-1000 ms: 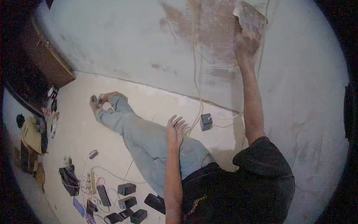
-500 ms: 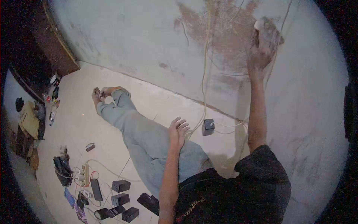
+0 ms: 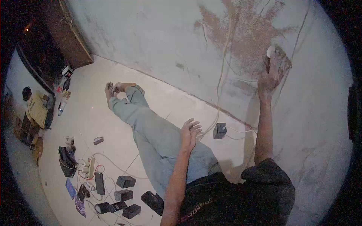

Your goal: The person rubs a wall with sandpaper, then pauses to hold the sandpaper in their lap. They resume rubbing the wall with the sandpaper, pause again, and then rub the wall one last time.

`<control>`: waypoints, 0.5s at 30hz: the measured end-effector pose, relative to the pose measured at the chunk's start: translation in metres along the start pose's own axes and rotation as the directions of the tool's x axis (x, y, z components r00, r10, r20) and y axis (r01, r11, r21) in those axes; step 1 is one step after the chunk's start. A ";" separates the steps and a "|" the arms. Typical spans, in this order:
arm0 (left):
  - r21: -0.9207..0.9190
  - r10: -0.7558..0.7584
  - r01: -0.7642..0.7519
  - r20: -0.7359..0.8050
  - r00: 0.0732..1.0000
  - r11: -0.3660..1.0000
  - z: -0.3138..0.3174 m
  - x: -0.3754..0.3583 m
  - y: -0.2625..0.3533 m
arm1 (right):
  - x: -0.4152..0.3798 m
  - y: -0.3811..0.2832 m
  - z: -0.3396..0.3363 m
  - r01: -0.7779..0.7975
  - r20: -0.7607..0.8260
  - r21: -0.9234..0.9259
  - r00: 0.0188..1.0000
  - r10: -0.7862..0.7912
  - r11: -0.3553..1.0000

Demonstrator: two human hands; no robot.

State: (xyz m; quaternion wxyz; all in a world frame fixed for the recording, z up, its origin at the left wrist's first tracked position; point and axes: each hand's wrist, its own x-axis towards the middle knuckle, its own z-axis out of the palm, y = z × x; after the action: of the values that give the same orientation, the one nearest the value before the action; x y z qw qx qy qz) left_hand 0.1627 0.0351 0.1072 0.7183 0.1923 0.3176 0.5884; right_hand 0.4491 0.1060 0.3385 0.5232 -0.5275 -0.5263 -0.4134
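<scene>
My right hand (image 3: 271,73) is raised to the wall (image 3: 151,37) at the upper right, its fingers closed round a small white-edged piece (image 3: 270,51); most of that piece is hidden, so its kind does not show. Just left of the hand is a rough reddish-brown patch (image 3: 245,34) in the pale wall paint. A thin cable (image 3: 301,28) hangs down the wall beside the hand. My left hand (image 3: 190,133) rests on my thigh in grey-green trousers (image 3: 158,132), its fingers stretched out and holding nothing.
A black cube-shaped adapter (image 3: 220,130) with white leads sits near the wall base. On the tiled floor at lower left lie several black boxes (image 3: 125,182), phones, a power strip (image 3: 91,167) and tangled cables. Far left, a person in a yellow shirt (image 3: 37,110) sits near a doorway.
My right hand has moved down the wall, along the right side of the brown patch. The view has shifted, so the scene sits further right. My left hand stays on the thigh.
</scene>
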 end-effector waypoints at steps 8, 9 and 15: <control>0.010 -0.021 0.021 -0.011 1.000 1.000 0.003 0.002 0.002 | 0.070 -0.003 0.003 0.047 -0.033 -0.075 0.998 -0.050 0.996; 0.013 -0.029 0.029 -0.020 0.999 1.000 0.002 0.003 0.001 | 0.074 -0.002 0.003 0.086 -0.041 -0.091 0.995 -0.090 0.992; -0.004 -0.041 0.041 0.006 0.999 0.999 0.001 -0.001 0.003 | 0.007 -0.001 -0.012 -0.267 0.296 -0.043 0.917 0.268 0.963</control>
State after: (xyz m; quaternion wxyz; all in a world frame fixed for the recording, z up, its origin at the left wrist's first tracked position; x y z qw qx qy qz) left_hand 0.1607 0.0355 0.1100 0.7315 0.1862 0.3182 0.5736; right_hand 0.4502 0.0948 0.3467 0.4887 -0.6514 -0.5219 -0.2539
